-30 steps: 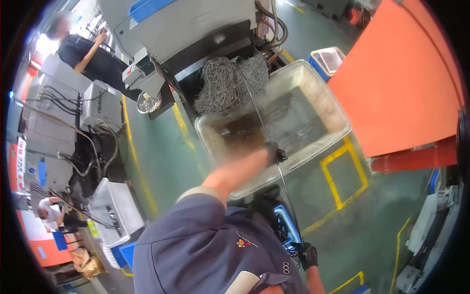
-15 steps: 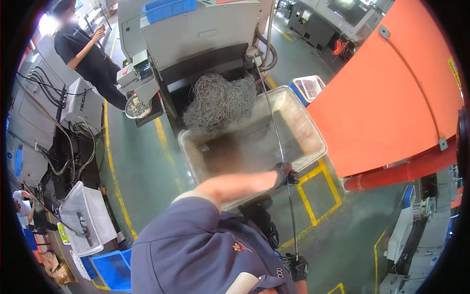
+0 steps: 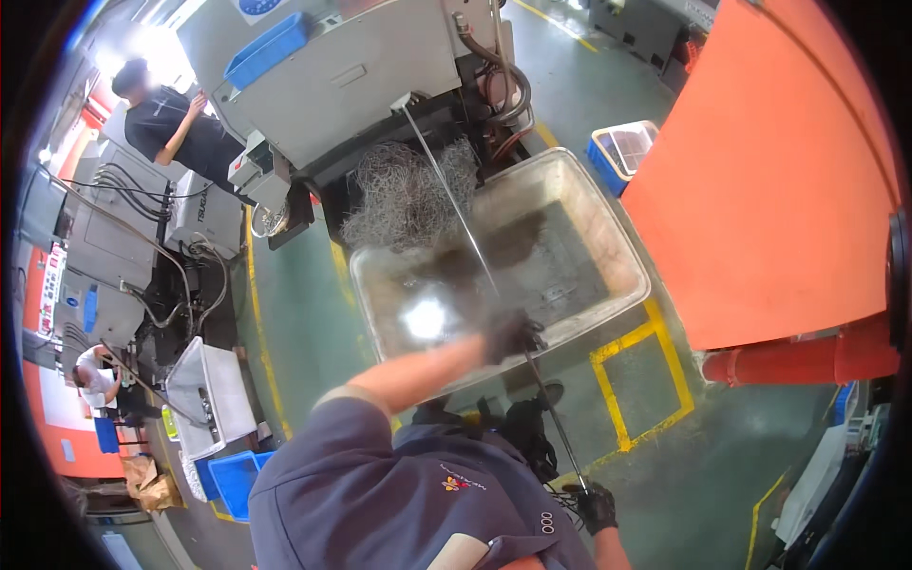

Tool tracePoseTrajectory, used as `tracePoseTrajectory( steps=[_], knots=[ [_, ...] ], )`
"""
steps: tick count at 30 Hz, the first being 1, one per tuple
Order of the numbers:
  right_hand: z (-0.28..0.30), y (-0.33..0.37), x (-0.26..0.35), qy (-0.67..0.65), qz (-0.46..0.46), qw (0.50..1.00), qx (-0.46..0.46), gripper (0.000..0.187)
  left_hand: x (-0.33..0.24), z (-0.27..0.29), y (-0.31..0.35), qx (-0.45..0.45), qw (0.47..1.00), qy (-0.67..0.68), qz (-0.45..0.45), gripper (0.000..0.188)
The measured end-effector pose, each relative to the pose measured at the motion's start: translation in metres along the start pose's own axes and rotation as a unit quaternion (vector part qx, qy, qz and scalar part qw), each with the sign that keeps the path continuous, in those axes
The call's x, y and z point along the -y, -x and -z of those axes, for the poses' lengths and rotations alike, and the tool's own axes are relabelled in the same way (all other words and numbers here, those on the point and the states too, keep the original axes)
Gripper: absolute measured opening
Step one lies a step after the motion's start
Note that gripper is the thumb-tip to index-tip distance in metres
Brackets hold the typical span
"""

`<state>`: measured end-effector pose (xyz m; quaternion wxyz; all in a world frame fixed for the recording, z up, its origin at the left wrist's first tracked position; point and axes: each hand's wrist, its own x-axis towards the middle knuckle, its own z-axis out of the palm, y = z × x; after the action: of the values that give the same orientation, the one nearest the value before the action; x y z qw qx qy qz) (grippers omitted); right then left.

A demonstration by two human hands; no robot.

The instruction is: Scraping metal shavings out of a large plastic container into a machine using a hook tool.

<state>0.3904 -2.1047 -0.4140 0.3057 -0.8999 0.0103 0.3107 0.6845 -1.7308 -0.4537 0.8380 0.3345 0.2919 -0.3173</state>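
My left hand (image 3: 513, 337), in a black glove and slightly blurred, is closed round the middle of a long metal rod (image 3: 461, 214). Lower down, near the rod's near end, my gloved right hand (image 3: 597, 508) also grips it. Away from me the rod runs over a big pale tub (image 3: 627, 285) and a tangle of grey metal shavings (image 3: 404, 195). A small grey head on its far end is in front of the machine's panel. The tangle lies at the machine's base opening, against the tub's far left edge. Dark liquid or residue and a bright reflection show inside the tub.
A grey machine (image 3: 332, 95) stands beyond the tub, with a blue bin (image 3: 266, 52) on it. To the right is a large orange panel (image 3: 760, 180). At the far left, a person in dark clothes (image 3: 176, 123) stands near machines. White and blue tubs (image 3: 237, 480) stand lower left.
The rod's far end has swung left, from beside the machine's hoses to over the tangle. My left hand has moved left with it. The whole view has shifted a little.
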Motion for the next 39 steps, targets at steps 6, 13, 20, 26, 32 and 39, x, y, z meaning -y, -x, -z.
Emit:
tracePoseTrajectory(
  steps=[6, 13, 20, 26, 32, 39],
  knots=[
    [0.058, 0.044, -0.087, -0.001, -0.049, 0.997, -0.057, 0.023, 0.082, -0.084, -0.006, -0.065, 0.992, 0.044, 0.101, 0.031],
    [0.072, 0.022, -0.119, 0.135, -0.053, 0.986, -0.087, 0.026, 0.074, -0.129, -0.030, -0.114, 0.991, 0.025, 0.067, 0.027],
    [0.093, 0.015, -0.138, -0.020, -0.064, 0.969, -0.238, 0.015, 0.084, -0.151, -0.091, -0.015, 0.997, 0.051, 0.061, 0.045],
    [0.156, 0.024, -0.149, -0.188, -0.130, 0.941, -0.248, 0.018, 0.067, -0.199, -0.119, 0.002, 0.986, 0.122, 0.110, 0.034],
    [0.259, 0.008, -0.133, -0.546, -0.133, 0.775, -0.288, 0.013, 0.063, -0.236, -0.148, -0.012, 0.975, 0.163, 0.148, 0.032],
    [0.415, 0.000, -0.118, 0.043, -0.111, 0.937, -0.328, 0.018, 0.042, -0.256, -0.186, 0.013, 0.956, 0.198, 0.214, 0.029]
  ],
)
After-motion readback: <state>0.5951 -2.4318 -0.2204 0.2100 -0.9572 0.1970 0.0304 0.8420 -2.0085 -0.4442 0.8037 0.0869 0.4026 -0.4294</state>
